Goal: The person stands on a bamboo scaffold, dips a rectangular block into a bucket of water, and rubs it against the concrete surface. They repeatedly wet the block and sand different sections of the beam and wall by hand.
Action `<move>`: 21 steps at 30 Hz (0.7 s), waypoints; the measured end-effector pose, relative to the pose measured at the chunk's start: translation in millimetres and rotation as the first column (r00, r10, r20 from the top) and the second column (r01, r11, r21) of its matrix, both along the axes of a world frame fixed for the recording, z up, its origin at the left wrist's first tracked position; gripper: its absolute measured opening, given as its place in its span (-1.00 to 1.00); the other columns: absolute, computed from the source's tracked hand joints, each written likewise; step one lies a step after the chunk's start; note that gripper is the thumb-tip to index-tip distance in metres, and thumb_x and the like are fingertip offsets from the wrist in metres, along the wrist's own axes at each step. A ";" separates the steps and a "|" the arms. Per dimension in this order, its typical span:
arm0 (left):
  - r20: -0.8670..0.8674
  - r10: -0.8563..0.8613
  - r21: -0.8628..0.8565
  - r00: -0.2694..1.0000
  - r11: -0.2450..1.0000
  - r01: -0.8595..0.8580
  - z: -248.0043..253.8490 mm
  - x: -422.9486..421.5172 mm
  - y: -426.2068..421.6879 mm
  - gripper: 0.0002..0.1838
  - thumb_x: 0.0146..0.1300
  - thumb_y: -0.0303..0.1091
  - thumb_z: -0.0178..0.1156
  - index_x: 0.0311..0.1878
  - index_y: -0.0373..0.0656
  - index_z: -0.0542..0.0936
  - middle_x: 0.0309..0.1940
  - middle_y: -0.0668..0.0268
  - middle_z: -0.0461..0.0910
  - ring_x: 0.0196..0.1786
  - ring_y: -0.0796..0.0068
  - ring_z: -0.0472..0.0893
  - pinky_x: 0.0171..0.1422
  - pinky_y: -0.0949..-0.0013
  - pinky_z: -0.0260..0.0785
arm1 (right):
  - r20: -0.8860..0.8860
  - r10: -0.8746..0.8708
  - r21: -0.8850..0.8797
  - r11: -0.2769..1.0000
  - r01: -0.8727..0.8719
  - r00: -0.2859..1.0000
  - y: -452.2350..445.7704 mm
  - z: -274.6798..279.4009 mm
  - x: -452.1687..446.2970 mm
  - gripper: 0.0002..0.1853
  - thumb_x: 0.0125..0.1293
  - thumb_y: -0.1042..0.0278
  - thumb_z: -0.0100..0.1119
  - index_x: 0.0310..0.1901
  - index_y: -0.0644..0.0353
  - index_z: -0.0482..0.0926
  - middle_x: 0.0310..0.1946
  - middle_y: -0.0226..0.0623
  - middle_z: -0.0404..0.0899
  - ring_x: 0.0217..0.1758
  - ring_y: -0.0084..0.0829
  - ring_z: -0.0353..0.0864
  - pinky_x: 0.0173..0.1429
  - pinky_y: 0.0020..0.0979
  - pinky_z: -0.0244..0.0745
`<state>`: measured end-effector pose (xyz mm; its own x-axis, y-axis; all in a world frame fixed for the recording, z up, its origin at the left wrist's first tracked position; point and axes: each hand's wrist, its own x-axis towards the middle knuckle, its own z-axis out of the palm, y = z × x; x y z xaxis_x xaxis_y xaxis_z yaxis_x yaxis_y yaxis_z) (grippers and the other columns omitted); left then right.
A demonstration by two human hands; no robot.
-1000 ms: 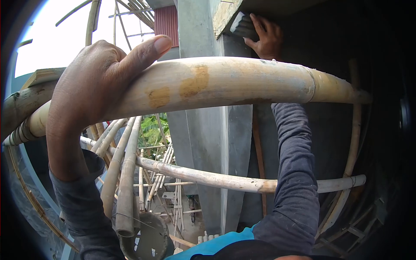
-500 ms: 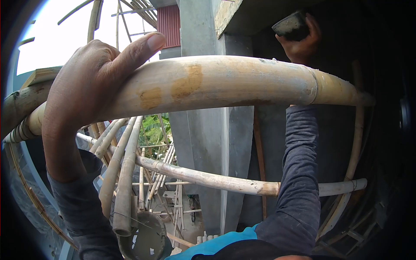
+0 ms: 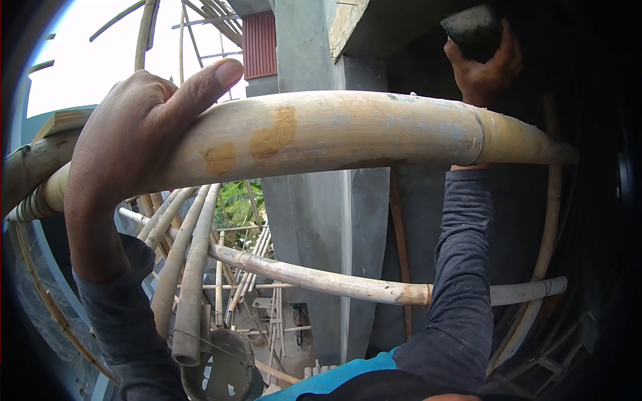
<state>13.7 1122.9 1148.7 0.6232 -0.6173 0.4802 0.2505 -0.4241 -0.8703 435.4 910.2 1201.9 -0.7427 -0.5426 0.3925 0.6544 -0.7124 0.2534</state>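
Note:
A thick bamboo pole [image 3: 374,127] with brown stains crosses the view from left to right, close to me. My left hand [image 3: 124,134] is hooked over its left part, with the thumb lying along the top and the other fingers largely hidden behind. Beyond the pole, my right hand [image 3: 485,73] is raised at the upper right, below a concrete overhang. Its fingers and thumb grip the sides of a dark block-like thing [image 3: 473,28] with a grey, cement-like face. The pole hides part of my right wrist.
Grey concrete column [image 3: 311,234] stands ahead. A lower bamboo pole [image 3: 321,277] passes behind my right forearm. Several bamboo poles [image 3: 194,267] slope down at left, above a bucket [image 3: 251,374] of grey mix. Far below are more poles and greenery [image 3: 235,200].
My right hand has moved up and slightly right with the dark block-like thing, towards the overhang. My left hand keeps its hold on the bamboo pole; the view has shifted slightly.

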 end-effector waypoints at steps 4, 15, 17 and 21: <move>0.022 0.104 0.011 0.994 0.994 -0.104 1.2 -3.2 -3.7 -0.05 0.15 -0.44 0.39 0.56 0.15 0.10 -0.58 0.20 0.57 -0.57 0.31 0.65 -0.43 0.30 0.55 | -0.037 0.073 -0.067 0.995 -0.075 0.997 5.4 8.2 -24.2 -0.13 0.00 -0.13 0.40 0.33 0.15 0.43 0.17 -0.11 0.50 0.20 -0.04 0.43 0.27 0.02 0.28; -0.008 0.090 -0.036 0.996 0.995 -0.090 1.2 -1.6 -4.7 -0.08 0.18 -0.46 0.35 0.55 0.19 0.11 -0.60 0.21 0.58 -0.59 0.35 0.65 -0.42 0.32 0.59 | -0.381 0.049 -0.300 0.938 -0.174 0.923 176.3 -2.8 60.9 -0.08 -0.30 -0.05 0.63 0.26 -0.35 0.49 0.13 -0.51 0.50 0.14 -0.24 0.45 0.21 -0.04 0.33; 0.020 0.082 -0.026 0.996 0.996 -0.081 -0.8 0.6 -4.8 -0.11 0.21 -0.43 0.33 0.55 0.21 0.12 -0.60 0.21 0.59 -0.59 0.36 0.66 -0.43 0.32 0.59 | -0.379 -0.034 -0.400 0.907 -0.131 0.925 166.1 -16.1 45.9 -0.10 -0.33 0.01 0.61 0.24 -0.32 0.52 0.11 -0.48 0.53 0.15 -0.28 0.46 0.23 -0.12 0.34; 0.062 0.074 -0.033 0.995 0.997 -0.072 -3.3 1.0 -5.1 -0.17 0.26 -0.39 0.30 0.54 0.24 0.14 -0.58 0.21 0.61 -0.58 0.35 0.66 -0.44 0.34 0.59 | -0.136 0.137 -0.131 0.979 -0.155 0.981 91.1 -13.0 -18.8 -0.11 -0.30 -0.09 0.57 0.25 -0.26 0.54 0.07 -0.48 0.53 0.10 -0.31 0.47 0.21 -0.14 0.32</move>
